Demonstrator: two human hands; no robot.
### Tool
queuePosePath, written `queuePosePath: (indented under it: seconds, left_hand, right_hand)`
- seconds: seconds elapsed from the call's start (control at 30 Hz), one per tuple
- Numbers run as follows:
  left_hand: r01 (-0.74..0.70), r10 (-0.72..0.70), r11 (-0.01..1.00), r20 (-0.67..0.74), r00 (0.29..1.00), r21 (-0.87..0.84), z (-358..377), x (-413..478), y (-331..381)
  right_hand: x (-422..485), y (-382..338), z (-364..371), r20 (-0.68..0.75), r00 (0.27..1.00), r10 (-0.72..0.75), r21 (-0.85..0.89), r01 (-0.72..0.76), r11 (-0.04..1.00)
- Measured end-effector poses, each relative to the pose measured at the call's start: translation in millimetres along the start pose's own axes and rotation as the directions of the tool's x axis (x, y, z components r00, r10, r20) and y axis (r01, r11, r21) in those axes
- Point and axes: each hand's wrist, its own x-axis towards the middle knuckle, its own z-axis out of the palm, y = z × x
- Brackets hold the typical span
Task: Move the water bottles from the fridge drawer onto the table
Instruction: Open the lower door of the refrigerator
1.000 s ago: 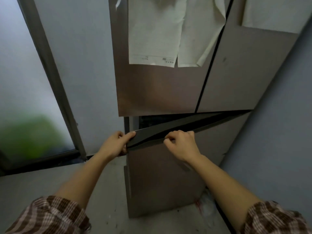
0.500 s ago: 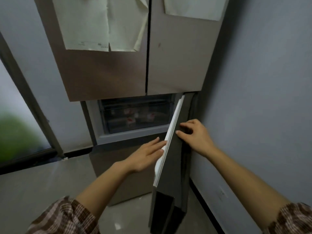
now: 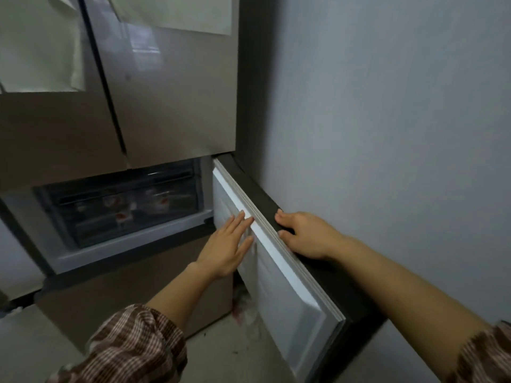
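Observation:
The lower fridge door [image 3: 279,288] stands swung wide open to the right, its white inner side facing left. My left hand [image 3: 228,246] lies flat with fingers spread against that white inner panel. My right hand [image 3: 304,234] curls over the door's dark top edge. Behind the opening sits a clear fridge drawer [image 3: 124,205], closed, with water bottles [image 3: 121,214] dimly visible through its front, showing red-and-white labels.
Two brown upper fridge doors [image 3: 166,92] carry taped paper sheets [image 3: 36,45]. A grey wall [image 3: 387,134] runs close along the right, just behind the open door. Another brown door front [image 3: 116,297] lies below the drawer. Pale floor [image 3: 221,352] is underneath.
The lower door went from barely cracked to fully swung open toward the right wall. My left hand shifted onto its inner panel, and my right hand stayed on its top edge.

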Motion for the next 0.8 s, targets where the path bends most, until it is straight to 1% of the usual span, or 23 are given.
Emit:
queuePosePath:
  seconds: [0.07,0.17,0.23,0.33,0.47,0.67,0.8]
  left_hand:
    - [-0.040,0.040,0.997,0.005,0.999,0.060,8,17,6]
    - [-0.066,0.068,0.989,-0.015,0.998,0.136,21,41,22]
    - [-0.059,0.065,0.987,-0.032,0.997,0.149,28,54,37]
    - [-0.044,0.048,0.985,-0.021,0.999,0.166,34,70,53]
    - [-0.059,0.059,0.966,0.009,0.998,0.253,38,85,62]
    - [-0.042,0.030,0.955,0.047,0.998,0.295,42,104,79]
    - [-0.033,0.015,0.957,0.067,0.998,0.288,43,111,81]
  right_hand:
    - [3,19,-1,-0.013,0.999,0.041,-0.058,-0.042,0.997]
    - [-2,48,12,-0.066,0.994,0.082,-0.061,-0.086,0.994]
    - [-7,67,19,-0.105,0.988,0.114,-0.101,-0.125,0.987]
    - [-2,91,14,-0.133,0.982,0.137,-0.137,-0.155,0.978]
    - [6,110,12,-0.164,0.973,0.163,-0.188,-0.193,0.963]
    - [15,123,13,-0.249,0.935,0.254,-0.195,-0.305,0.932]
    - [20,127,15,-0.294,0.919,0.263,-0.155,-0.318,0.935]
